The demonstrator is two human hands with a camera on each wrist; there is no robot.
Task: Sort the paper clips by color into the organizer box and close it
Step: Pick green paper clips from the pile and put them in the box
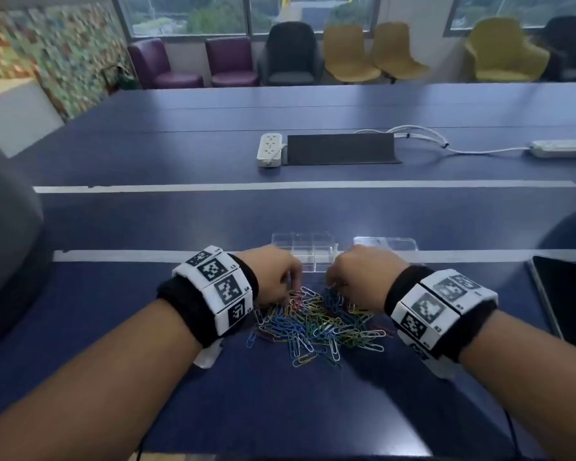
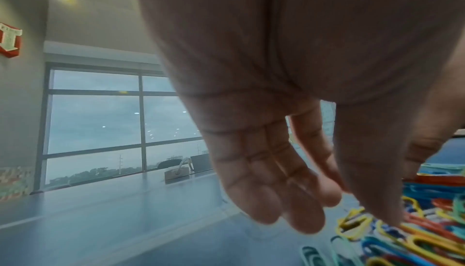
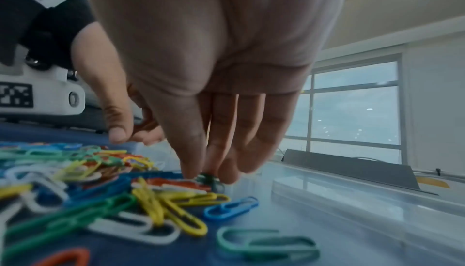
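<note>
A pile of mixed-colour paper clips [image 1: 316,324] lies on the blue table in front of me. Just beyond it stands the clear organizer box [image 1: 305,247], open, with its clear lid [image 1: 389,244] lying to its right. My left hand [image 1: 288,294] hovers over the pile's far left edge. Its fingers [image 2: 276,200] hang relaxed and its thumb touches the clips, holding nothing that I can see. My right hand [image 3: 206,174] is at the pile's far right edge, thumb and fingertips pinching a dark green clip [image 3: 211,181] that still lies on the table.
A dark tablet [image 1: 566,301] lies at the right. Farther back are a white power strip [image 1: 269,149], a black cable flap [image 1: 340,149] and a second power strip [image 1: 561,148] with cables. A grey chair back [image 1: 7,244] stands at my left.
</note>
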